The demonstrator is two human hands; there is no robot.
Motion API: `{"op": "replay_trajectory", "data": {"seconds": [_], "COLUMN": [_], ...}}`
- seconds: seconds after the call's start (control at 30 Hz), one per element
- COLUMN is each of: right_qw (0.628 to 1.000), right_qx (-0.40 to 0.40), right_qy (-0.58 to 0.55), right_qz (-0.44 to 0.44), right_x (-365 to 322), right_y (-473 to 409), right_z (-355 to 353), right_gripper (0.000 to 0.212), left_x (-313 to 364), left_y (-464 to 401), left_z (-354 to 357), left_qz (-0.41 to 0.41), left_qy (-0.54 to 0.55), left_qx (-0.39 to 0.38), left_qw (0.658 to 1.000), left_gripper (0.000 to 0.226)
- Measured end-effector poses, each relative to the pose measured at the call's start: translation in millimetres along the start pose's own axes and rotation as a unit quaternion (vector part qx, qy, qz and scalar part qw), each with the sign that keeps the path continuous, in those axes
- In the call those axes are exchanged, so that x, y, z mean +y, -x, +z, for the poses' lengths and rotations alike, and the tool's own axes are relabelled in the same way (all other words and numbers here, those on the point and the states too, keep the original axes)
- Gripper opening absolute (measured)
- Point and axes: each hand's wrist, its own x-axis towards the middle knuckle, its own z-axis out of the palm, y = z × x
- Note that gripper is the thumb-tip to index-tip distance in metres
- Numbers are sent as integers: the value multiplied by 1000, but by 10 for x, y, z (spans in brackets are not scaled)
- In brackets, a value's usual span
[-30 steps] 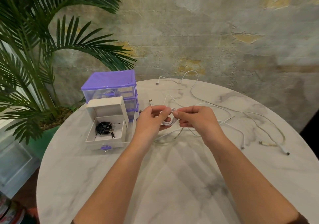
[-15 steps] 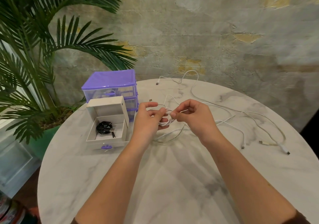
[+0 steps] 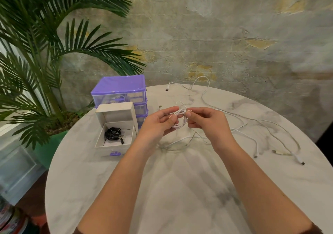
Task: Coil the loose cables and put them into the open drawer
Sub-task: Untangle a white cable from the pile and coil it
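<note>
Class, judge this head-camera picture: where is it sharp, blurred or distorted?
Head view: sharp on the coiled black cable in the open white drawer; soft on the white cable coil between both hands; wide-angle lens bends the round marble table.

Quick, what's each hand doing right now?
Left hand: grips the white cable coil.
Right hand: pinches the same coil's cable.

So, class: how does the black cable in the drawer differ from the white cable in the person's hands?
The black cable is fully coiled and lies in the open drawer; the white cable is only part coiled, with a tail trailing onto the table. Nothing touches the black one; both hands hold the white one. Both are thin cables.
</note>
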Motion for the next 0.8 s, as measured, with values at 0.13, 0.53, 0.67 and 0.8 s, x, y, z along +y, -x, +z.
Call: {"op": "replay_trajectory", "data": {"seconds": [0.13,0.53,0.67,0.8], "right_qw": [999,995,994,981], "right_qx": [-5,-84,-108,-128], "right_qy": [2,-41,7,123], "right_qz": [-35,30,7,-73], "right_x": [-18,29,37,50], "right_y": [17,136,146,120], "right_z": [54,522,821,1111], "right_gripper": [17,14,8,10], "left_x": [45,160,180,155], "left_y": [21,319,404,462], "left_z": [-14,-596,-932,-1255], "left_qz": [-12,44,82,77], "left_qy": [49,-136,-226,-377], "left_qx": [-9,108,182,215], "left_qw": [999,984,953,898], "left_gripper": [24,18,11,13]}}
